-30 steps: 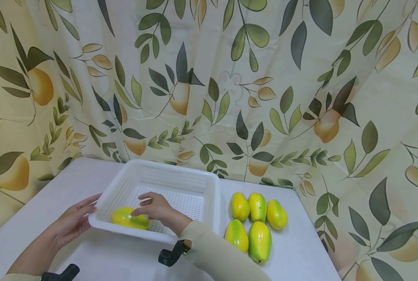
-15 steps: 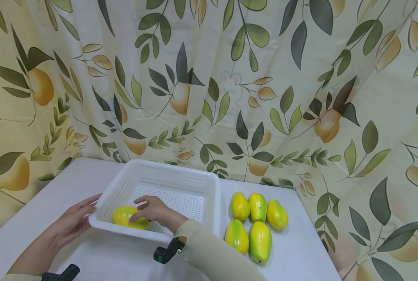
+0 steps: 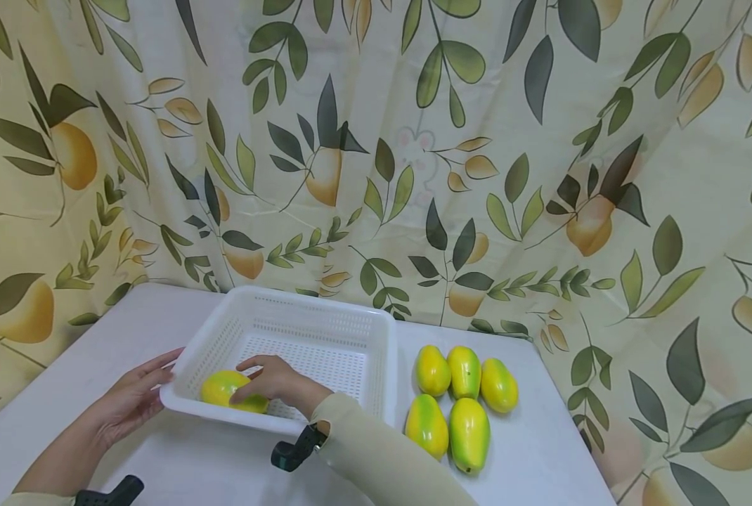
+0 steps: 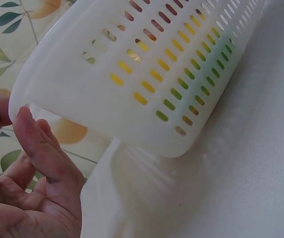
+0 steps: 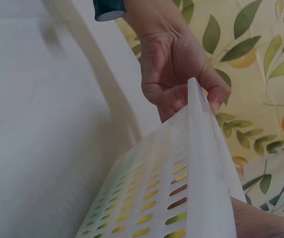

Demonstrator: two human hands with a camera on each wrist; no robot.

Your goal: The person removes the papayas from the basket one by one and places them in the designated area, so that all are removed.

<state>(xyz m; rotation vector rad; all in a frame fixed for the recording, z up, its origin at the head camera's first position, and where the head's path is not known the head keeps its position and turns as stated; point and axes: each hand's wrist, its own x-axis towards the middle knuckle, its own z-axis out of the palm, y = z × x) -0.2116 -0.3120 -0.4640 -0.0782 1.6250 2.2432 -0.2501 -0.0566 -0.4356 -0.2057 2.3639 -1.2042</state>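
A yellow-green papaya (image 3: 222,386) lies in the near left corner of a white slotted plastic basket (image 3: 325,318). My right hand (image 3: 277,381) reaches over the near side of the basket and grips the papaya's right part, thumb in front; its other fingers are partly hidden behind the fruit. At the basket's left corner, my left hand (image 3: 137,393) holds the rim. The left wrist view shows the left hand's fingers (image 4: 42,148) under the rim, and the papaya's colour shows through the slots. In the right wrist view, the left thumb (image 5: 216,89) lies over the rim.
Several more papayas (image 3: 466,372) lie in two rows on the white table (image 3: 528,450), right of the basket. Behind the table hangs a curtain (image 3: 363,232) printed with leaves and fruit. A dark wrist device (image 3: 296,450) sits on the right wrist.
My right hand has shifted slightly left and its thumb has come further over the papaya. The left hand and basket stay in place.
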